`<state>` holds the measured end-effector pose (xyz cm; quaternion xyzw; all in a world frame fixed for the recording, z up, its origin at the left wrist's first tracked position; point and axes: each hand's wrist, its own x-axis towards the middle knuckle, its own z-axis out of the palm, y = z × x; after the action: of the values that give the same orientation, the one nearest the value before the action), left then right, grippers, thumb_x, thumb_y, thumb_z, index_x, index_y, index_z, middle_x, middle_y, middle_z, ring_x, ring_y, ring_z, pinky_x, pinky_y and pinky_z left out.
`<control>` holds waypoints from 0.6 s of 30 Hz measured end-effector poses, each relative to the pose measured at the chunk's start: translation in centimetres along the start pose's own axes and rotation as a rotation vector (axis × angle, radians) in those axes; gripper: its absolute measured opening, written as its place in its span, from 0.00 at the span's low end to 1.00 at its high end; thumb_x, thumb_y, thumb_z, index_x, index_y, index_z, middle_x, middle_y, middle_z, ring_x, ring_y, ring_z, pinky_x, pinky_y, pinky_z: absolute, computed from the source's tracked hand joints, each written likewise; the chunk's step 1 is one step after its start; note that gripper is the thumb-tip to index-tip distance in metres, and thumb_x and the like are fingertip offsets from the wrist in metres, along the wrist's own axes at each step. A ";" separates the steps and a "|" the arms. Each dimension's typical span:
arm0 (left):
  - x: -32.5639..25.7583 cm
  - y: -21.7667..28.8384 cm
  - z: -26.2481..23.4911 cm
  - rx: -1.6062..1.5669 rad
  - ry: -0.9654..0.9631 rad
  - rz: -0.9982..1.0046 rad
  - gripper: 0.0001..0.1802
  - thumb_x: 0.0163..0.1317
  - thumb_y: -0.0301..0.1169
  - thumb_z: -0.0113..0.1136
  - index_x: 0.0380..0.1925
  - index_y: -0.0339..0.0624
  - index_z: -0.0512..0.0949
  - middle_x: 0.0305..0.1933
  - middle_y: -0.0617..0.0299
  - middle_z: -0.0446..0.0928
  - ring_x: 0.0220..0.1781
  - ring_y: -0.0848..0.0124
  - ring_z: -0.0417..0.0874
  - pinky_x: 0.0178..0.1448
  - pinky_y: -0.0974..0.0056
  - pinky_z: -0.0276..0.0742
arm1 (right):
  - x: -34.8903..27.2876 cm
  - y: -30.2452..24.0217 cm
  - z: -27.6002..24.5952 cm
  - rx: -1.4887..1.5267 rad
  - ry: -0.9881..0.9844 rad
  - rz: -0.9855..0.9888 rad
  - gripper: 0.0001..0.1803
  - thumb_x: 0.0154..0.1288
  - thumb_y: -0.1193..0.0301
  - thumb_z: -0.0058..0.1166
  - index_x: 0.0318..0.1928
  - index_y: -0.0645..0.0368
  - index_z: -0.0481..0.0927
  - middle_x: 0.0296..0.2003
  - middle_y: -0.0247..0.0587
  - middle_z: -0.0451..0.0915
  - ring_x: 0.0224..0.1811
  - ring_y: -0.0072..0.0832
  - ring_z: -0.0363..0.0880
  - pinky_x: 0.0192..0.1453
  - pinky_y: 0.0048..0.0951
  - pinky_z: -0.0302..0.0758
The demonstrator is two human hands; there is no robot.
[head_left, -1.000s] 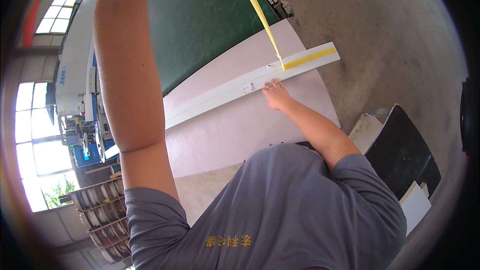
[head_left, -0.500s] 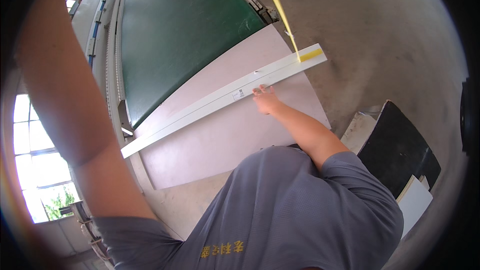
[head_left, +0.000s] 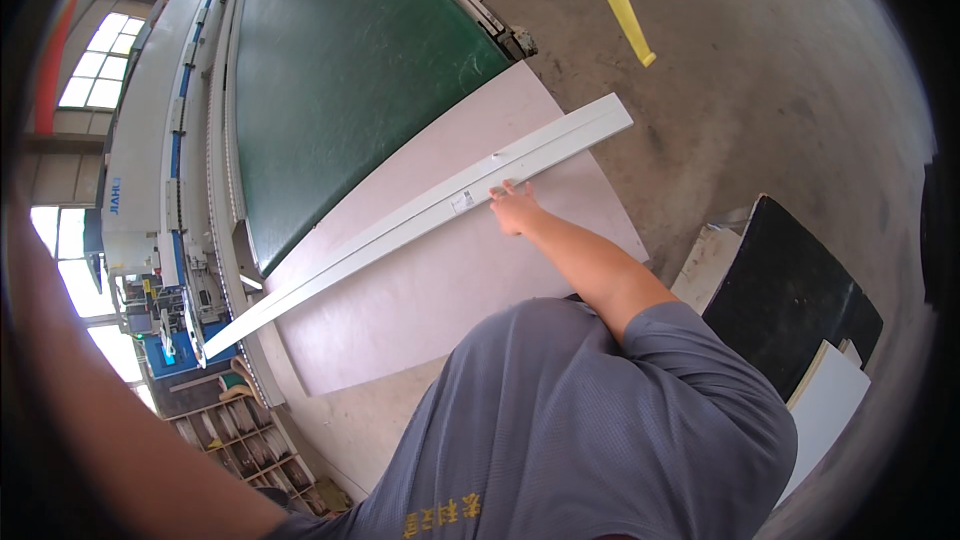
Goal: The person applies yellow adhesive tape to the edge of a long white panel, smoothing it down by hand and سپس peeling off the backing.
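A long white narrow board lies slantwise across a large pale pinkish panel. A small label sits near its middle, and a small white bit rests on its upper side. My right hand lies near the label, its fingers spread on the board's near side. My left arm reaches up along the left rim, and the hand itself is out of view. Beyond the board's right end, a yellow tape-like strip comes down from the upper edge, its lower end apart from the board.
A green conveyor belt adjoins the panel's far side. A long machine with a control screen runs along the left, above a rack. Black and white boards lean at the right, on the concrete floor.
The yellow strip has come off the board's right end and moved up and right. My left arm has swung down toward the left rim, uncovering the machine. My right hand stays on the board.
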<state>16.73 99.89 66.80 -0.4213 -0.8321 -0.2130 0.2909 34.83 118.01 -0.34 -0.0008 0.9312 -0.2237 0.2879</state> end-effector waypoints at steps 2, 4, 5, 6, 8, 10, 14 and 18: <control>-2.7 -2.5 -3.0 0.119 0.017 -0.029 0.20 0.74 0.35 0.51 0.59 0.34 0.71 0.51 0.52 0.79 0.50 0.62 0.82 0.53 0.59 0.81 | 0.7 0.5 -0.4 0.047 -0.028 -0.002 0.37 0.65 0.73 0.53 0.76 0.48 0.64 0.82 0.33 0.46 0.84 0.44 0.42 0.76 0.73 0.49; -6.0 -4.8 -6.3 0.228 0.040 -0.058 0.20 0.75 0.35 0.50 0.61 0.34 0.71 0.52 0.51 0.78 0.52 0.61 0.82 0.55 0.59 0.81 | 2.4 2.3 -1.3 0.502 0.035 -0.106 0.36 0.69 0.69 0.53 0.77 0.48 0.62 0.81 0.39 0.49 0.82 0.47 0.49 0.74 0.73 0.53; -7.8 -6.0 -7.8 0.274 0.048 -0.072 0.21 0.75 0.35 0.49 0.61 0.34 0.70 0.53 0.51 0.78 0.53 0.61 0.81 0.55 0.58 0.81 | 2.9 3.9 -1.5 0.933 0.105 -0.218 0.35 0.71 0.65 0.53 0.77 0.49 0.62 0.81 0.42 0.51 0.81 0.49 0.52 0.73 0.73 0.54; -9.4 -7.2 -9.0 0.315 0.061 -0.085 0.21 0.75 0.35 0.49 0.62 0.35 0.70 0.54 0.51 0.78 0.53 0.61 0.81 0.56 0.58 0.81 | 3.4 5.4 -1.8 1.361 0.180 -0.338 0.34 0.72 0.62 0.52 0.77 0.50 0.62 0.80 0.46 0.53 0.79 0.51 0.56 0.72 0.73 0.56; -16.8 -9.8 -13.8 0.450 0.062 -0.181 0.22 0.75 0.36 0.48 0.63 0.35 0.70 0.56 0.51 0.78 0.55 0.60 0.81 0.58 0.57 0.80 | -2.9 3.3 -7.0 2.336 0.127 -0.425 0.36 0.77 0.45 0.43 0.74 0.54 0.64 0.77 0.54 0.58 0.75 0.57 0.61 0.73 0.73 0.57; -24.1 -10.9 -18.4 0.564 0.072 -0.268 0.23 0.76 0.36 0.47 0.64 0.35 0.69 0.57 0.51 0.78 0.57 0.60 0.81 0.59 0.57 0.80 | -6.2 4.7 -9.5 2.838 0.153 -0.884 0.41 0.77 0.36 0.30 0.70 0.57 0.67 0.75 0.55 0.61 0.76 0.61 0.58 0.76 0.73 0.54; -37.5 -11.9 -20.8 0.707 0.045 -0.398 0.24 0.77 0.36 0.45 0.67 0.35 0.68 0.60 0.51 0.77 0.60 0.59 0.80 0.62 0.56 0.79 | -12.8 5.5 -15.8 2.682 0.407 -1.089 0.40 0.77 0.36 0.29 0.68 0.55 0.70 0.73 0.54 0.64 0.77 0.58 0.57 0.78 0.75 0.50; -52.0 -8.8 -7.8 -0.048 0.085 -0.814 0.26 0.76 0.40 0.45 0.69 0.41 0.67 0.68 0.50 0.70 0.66 0.54 0.76 0.69 0.46 0.72 | -10.7 -4.0 -18.3 2.347 0.419 -0.893 0.28 0.80 0.51 0.42 0.70 0.54 0.69 0.67 0.48 0.72 0.73 0.44 0.67 0.78 0.55 0.62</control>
<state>36.60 60.33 37.07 -0.0550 -0.9129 -0.3473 0.2073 33.46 123.39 20.52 -0.0236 0.1210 -0.9829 -0.1364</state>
